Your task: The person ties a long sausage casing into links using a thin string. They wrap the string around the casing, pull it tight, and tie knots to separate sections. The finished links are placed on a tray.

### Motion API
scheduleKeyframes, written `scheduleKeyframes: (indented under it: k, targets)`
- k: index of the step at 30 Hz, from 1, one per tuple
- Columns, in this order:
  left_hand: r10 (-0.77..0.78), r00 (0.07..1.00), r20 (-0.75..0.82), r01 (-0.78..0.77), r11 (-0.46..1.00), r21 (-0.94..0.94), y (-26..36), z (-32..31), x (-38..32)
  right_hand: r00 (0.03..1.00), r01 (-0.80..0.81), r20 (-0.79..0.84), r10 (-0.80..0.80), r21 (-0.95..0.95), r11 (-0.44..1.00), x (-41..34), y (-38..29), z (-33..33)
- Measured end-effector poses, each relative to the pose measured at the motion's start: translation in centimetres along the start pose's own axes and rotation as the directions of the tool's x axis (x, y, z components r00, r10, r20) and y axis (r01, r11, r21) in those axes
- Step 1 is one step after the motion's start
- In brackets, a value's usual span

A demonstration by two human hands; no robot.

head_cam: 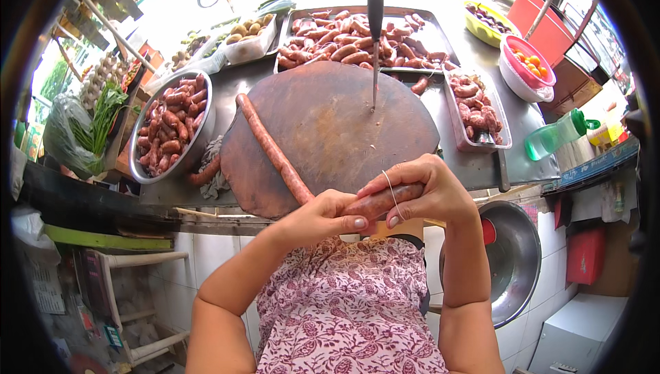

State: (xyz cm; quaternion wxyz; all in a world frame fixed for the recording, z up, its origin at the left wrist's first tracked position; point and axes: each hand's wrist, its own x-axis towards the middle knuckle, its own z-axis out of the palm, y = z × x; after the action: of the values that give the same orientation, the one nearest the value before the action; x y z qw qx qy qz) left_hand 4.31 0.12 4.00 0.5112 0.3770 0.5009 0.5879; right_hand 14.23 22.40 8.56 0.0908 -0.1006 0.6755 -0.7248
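A long raw sausage rope (pixel 273 152) lies across the left part of a round wooden chopping block (pixel 330 126) and runs down to my hands. My left hand (pixel 330 216) grips it near the block's front edge, thumb on top. To the right, my right hand (pixel 428 193) holds the sausage's other end between thumb and fingers. A thin white string (pixel 393 193) hangs in a loop from the right fingers across the sausage. Whether the string is tied round it, I cannot tell. A black-handled knife (pixel 375 8) stands upright, its tip in the block.
Behind the block is a metal tray (pixel 443 39) of sausages. A metal bowl (pixel 209 116) of sausages stands left, a plastic tub (pixel 508 116) of sausages right. Another knife handle (pixel 502 178) juts over the table's front edge, near a green bottle (pixel 551 139).
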Motion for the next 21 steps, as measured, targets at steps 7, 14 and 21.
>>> scheduleKeyframes:
  k: [7, 14, 21]
  targets:
    - [-0.165, 0.982, 0.092, 0.179, 0.97, -0.168, 1.0, -0.5, 1.8, 0.99, -0.091, -0.102, 0.093, 0.021, 0.996, -1.1, -0.1, 0.2]
    - [-0.061, 0.997, -0.046, 0.051, 0.98, -0.192, 0.6, 1.1, 1.7, 0.975, 0.046, -0.223, -0.012, 0.151, 0.988, -1.6, 1.3, 1.5]
    - [0.044, 0.962, -0.269, 0.016, 0.976, 0.218, 2.8, 1.4, 1.2, 0.721, 0.207, -0.214, -0.659, -0.841, 0.5, -2.4, 1.6, 4.9]
